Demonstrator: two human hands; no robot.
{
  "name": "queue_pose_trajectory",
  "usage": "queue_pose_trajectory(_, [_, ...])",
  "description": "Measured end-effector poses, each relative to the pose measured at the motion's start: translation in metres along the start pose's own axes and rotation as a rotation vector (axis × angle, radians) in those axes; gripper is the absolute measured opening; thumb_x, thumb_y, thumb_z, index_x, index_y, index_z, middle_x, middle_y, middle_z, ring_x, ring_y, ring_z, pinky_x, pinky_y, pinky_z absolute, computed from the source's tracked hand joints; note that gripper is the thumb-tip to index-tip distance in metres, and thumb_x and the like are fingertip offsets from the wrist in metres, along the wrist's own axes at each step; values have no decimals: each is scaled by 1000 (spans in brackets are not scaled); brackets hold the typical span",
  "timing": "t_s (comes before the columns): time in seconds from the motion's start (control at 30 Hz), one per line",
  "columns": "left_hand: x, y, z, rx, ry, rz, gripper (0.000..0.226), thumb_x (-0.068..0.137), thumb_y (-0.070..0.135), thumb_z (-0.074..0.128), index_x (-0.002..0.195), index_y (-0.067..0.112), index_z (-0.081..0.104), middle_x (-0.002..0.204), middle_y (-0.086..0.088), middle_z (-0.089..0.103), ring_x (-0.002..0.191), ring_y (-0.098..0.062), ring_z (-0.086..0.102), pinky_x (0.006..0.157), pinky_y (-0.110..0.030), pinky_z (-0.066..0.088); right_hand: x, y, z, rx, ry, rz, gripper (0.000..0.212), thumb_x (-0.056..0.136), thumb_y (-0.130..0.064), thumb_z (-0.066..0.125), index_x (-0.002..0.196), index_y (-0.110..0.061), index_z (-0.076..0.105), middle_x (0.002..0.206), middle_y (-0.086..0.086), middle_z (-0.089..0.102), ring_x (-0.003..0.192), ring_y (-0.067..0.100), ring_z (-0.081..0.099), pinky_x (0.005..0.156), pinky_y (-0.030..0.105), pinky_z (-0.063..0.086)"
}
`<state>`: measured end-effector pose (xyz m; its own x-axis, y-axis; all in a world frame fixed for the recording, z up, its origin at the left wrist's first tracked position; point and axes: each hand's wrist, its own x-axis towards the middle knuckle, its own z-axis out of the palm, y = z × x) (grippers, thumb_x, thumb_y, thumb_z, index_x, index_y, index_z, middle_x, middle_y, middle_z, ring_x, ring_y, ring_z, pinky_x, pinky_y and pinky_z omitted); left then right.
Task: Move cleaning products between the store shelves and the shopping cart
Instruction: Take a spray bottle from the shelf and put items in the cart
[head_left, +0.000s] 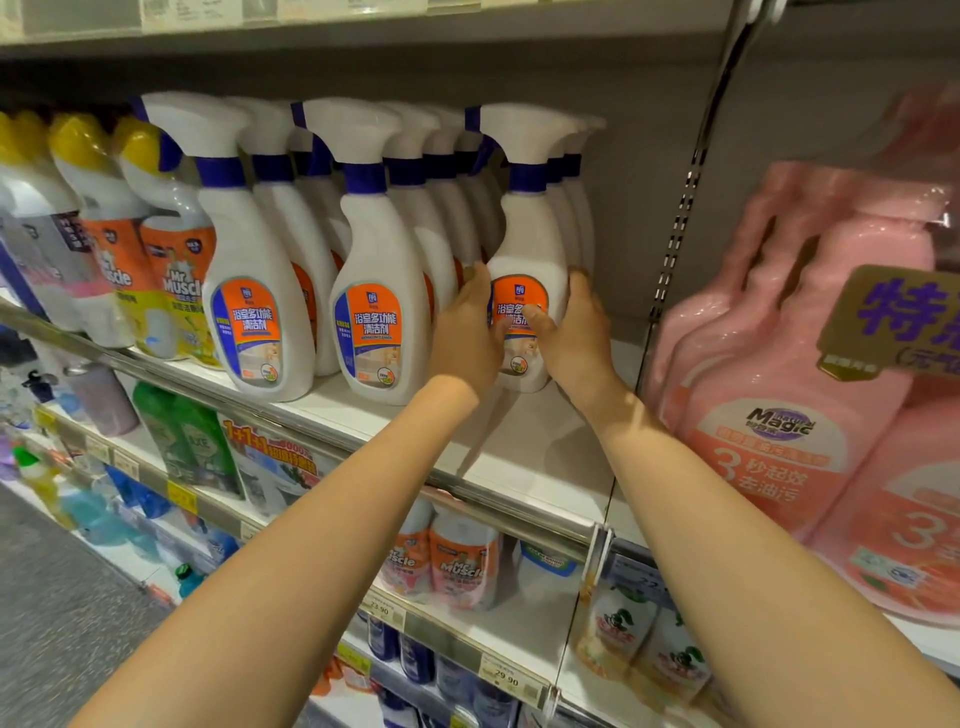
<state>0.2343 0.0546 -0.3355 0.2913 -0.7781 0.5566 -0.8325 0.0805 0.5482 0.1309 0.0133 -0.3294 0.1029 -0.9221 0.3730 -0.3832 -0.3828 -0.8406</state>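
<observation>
Standing upright towards the right end of the white shelf board, set back from its front edge: white plastic trigger-spray bottle with dark blue collar and orange-and-blue label. Foremost of a row of like bottles running to the back of the board. Clasped low on the body from both sides.

Left hand: fingers curled round the bottle's left flank, thumb laid on the front at the label's edge. Right hand: fingers curled round the right flank and out of sight behind it, thumb laid across the label. Base level with the board; cannot tell whether touching it.

Further left on the same board, near its front edge: two more rows of matching spray bottles, upright, labels forward. Towards the left end: white angled-neck bottles with yellow caps and orange Mr Muscle labels. Along the front edge: bright metal guard rail.

Past the perforated upright at the right end: large pink plastic bottles with handles, partly covered by a gold sign with purple characters.

On the board below: green bottles at left, and pouches with Mr Muscle labels between the forearms. On a lower front edge: price tag reading 29.90.
</observation>
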Motion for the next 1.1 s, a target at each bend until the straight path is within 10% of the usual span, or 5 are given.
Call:
queue_pose_trajectory(0.5, [-63, 22, -60, -379, -76, -194, 40, 90, 13, 65, 129, 7, 58, 117, -3, 66, 98, -6, 59, 81, -7, 46, -16, -1, -5, 157, 81, 169, 79, 62, -37, 84, 125, -12, 44, 124, 13, 59, 107, 33, 63, 88, 51, 54])
queue_pose_trajectory(0.63, [-105, 17, -90, -526, -5, -224, 22, 89, 15, 67, 111, 13, 69, 103, 0, 72, 96, -12, 68, 90, -32, 55, -50, -30, -13, 280, 73, 119, 55, 71, -20, 83, 118, -18, 54, 119, 9, 61, 103, 24, 63, 89, 42, 55])
queue_pose_trajectory(0.83, [-184, -4, -138, -596, 124, -352, 10, 90, 8, 64, 98, 6, 70, 86, -9, 72, 82, -18, 70, 80, -33, 58, -155, -56, -14, 534, -209, -132, 11, 86, -11, 71, 97, -12, 68, 89, 5, 67, 83, 13, 62, 77, 30, 54])
queue_pose_trajectory(1.1, [-334, -67, -172, -370, 354, -725, 19, 95, 0, 54, 87, 14, 64, 76, -5, 65, 66, -8, 61, 65, -23, 54, -288, -19, 75, 555, -781, 40, 6, 91, -1, 63, 89, -5, 66, 74, 1, 63, 67, 9, 57, 67, 27, 51])
